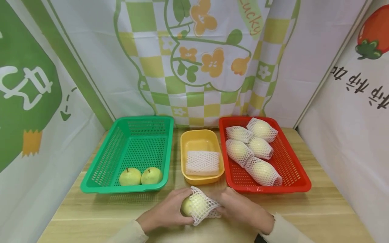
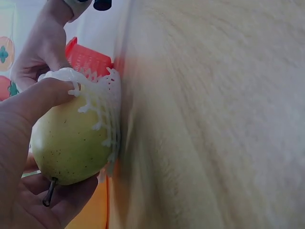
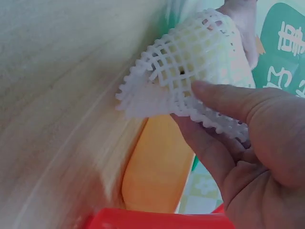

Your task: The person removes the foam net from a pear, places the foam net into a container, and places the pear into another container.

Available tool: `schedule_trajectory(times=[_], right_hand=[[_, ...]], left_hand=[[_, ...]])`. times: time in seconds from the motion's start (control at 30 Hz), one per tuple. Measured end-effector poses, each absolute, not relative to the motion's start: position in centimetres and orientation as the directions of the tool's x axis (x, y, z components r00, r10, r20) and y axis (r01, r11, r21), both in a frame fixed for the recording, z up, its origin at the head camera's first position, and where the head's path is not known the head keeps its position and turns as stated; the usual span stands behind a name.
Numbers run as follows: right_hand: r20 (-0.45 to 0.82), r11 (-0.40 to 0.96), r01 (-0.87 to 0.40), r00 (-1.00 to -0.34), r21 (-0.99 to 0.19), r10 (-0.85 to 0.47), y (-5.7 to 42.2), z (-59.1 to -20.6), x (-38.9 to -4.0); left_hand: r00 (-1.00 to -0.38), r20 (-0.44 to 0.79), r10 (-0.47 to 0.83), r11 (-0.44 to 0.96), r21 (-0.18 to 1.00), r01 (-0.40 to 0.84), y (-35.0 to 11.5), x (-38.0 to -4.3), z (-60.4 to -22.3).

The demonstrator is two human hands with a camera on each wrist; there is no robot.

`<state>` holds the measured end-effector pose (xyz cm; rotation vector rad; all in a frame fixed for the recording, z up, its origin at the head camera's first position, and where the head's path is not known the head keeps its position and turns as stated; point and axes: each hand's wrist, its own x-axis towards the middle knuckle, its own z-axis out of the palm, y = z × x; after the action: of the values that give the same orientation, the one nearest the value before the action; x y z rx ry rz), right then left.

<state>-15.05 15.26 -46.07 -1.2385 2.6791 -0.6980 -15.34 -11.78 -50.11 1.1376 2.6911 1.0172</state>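
A yellow-green pear [image 2: 66, 138] sits partly inside a white foam net sleeve [image 1: 200, 206], close over the front of the table. My left hand [image 1: 170, 212] grips the pear by its bare stem end, with the thumb on one side and the fingers around the other. On the other side, my right hand [image 1: 238, 206] pinches the sleeve between thumb and fingers, as the right wrist view shows. The sleeve's loose open end [image 3: 138, 98] sticks out past the pear there. In the left wrist view the stem [image 2: 49, 192] points away from the net.
A green basket [image 1: 88, 184] at left holds two bare pears [image 1: 130, 177]. In the middle stands a yellow bin [image 1: 200, 134] with flat white foam nets [image 1: 202, 162]. The red basket [image 1: 296, 168] at right contains several net-wrapped pears [image 1: 263, 172]. Behind hangs a patterned curtain [image 1: 197, 101].
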Motion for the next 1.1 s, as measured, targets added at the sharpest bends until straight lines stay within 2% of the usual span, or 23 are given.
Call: schedule_trajectory(times=[0.5, 0.77, 0.97, 1.1], right_hand=[[0.064, 0.564, -0.673, -0.667, -0.479, -0.742, 13.2, -45.9, -14.9], [0.143, 0.547, -0.726, -0.646, -0.416, -0.750, 13.8, -45.7, -14.7], [0.184, 0.531, -0.744, -0.635, -0.405, -0.750, 14.5, -44.5, -14.6], [0.169, 0.519, -0.750, -0.621, -0.410, -0.765, 15.3, -42.7, -14.8]], left_hand=[[-0.744, 0.198, 0.638, 0.517, 0.606, 0.605, -11.3, -15.4, -50.4], [-0.757, 0.201, 0.622, 0.518, 0.620, 0.590, -12.1, -15.4, -50.2], [-0.766, 0.227, 0.602, 0.522, 0.614, 0.592, -12.7, -15.5, -50.0], [-0.769, 0.236, 0.594, 0.534, 0.599, 0.597, -12.9, -15.6, -50.1]])
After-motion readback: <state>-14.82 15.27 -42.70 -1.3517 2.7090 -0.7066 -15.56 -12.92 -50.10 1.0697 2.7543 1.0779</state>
